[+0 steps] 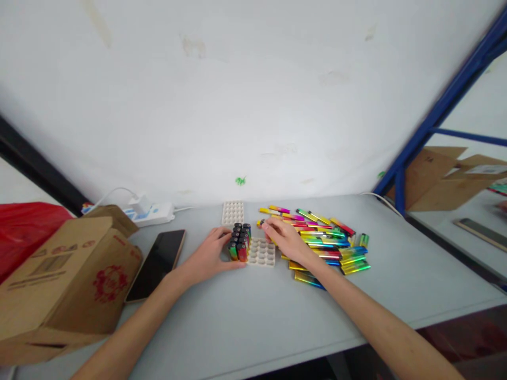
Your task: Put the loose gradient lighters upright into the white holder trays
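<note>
Several lighters (240,241) with black tops stand upright in rows at the left part of a white tray (262,252) with round sockets. My left hand (212,252) curls around this group, its fingers at the far side and its thumb along the near side. Over the tray's right side, my right hand (285,238) pinches a yellowish lighter (262,224), its dark end showing at the fingertips. To the right lies a loose pile of shiny multicoloured lighters (327,243) on the grey table. The lower part of the held lighter is mostly hidden.
A second white socketed tray (233,212) lies near the wall. At the left are a phone (157,265), a cardboard box (67,279), a red bag (29,232) and a power strip (154,214). A blue metal frame (400,179) bounds the right side.
</note>
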`<state>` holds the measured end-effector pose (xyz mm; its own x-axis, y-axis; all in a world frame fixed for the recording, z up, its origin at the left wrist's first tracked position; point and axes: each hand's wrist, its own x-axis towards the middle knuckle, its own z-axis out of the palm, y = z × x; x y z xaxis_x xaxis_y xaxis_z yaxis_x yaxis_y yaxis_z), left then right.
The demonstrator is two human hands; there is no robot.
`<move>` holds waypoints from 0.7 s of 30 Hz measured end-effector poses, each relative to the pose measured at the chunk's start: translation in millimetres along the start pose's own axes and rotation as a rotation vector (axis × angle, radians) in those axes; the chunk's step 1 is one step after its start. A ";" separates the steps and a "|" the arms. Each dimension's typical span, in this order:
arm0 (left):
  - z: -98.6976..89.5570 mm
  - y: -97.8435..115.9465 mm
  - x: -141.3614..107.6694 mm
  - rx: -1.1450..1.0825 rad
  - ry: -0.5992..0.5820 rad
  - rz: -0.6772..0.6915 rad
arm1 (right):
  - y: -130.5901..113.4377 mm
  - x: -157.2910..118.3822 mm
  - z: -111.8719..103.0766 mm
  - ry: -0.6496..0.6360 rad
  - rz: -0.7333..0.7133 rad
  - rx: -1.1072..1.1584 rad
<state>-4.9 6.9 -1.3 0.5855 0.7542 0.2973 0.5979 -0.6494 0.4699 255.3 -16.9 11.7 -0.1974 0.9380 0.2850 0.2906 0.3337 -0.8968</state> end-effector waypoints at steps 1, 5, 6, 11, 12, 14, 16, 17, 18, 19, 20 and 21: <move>0.0 0.4 0.0 0.000 -0.001 0.005 | -1.2 -0.3 0.0 -0.006 -0.031 -0.035; -0.7 2.0 0.6 0.008 -0.009 0.007 | -1.4 -0.2 2.2 0.071 -0.063 -0.041; -0.9 2.4 0.8 0.011 -0.011 0.004 | -0.3 0.0 3.0 0.089 -0.063 -0.034; -0.8 3.2 1.5 0.014 -0.030 -0.013 | 3.9 1.2 7.6 0.053 -0.126 -0.257; -0.8 3.3 1.6 0.009 -0.031 -0.016 | 3.6 1.7 8.8 0.022 -0.136 -0.325; -1.1 3.2 1.8 -0.001 -0.032 -0.018 | 1.5 2.7 11.6 -0.043 -0.140 -0.437; -1.4 2.7 1.8 -0.009 -0.031 -0.016 | -1.9 3.4 14.1 -0.083 -0.131 -0.542; -1.4 2.1 1.8 -0.010 -0.026 -0.015 | -3.8 3.4 14.6 -0.089 -0.130 -0.584; -1.4 1.5 1.6 -0.008 -0.027 -0.016 | -5.7 3.1 14.2 -0.097 -0.133 -0.614; -1.3 0.7 1.4 -0.006 -0.019 -0.016 | -7.3 2.6 12.6 -0.105 -0.142 -0.633; -1.1 -0.1 1.1 0.002 -0.032 -0.019 | -8.2 1.8 9.5 -0.108 -0.155 -0.643; -0.9 -0.9 0.9 0.010 -0.036 -0.021 | -8.3 1.0 4.8 -0.102 -0.167 -0.644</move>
<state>-5.4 8.3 -0.7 0.5921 0.7637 0.2571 0.6155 -0.6346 0.4674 248.3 -19.2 17.9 -0.3664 0.8658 0.3408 0.7429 0.4927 -0.4531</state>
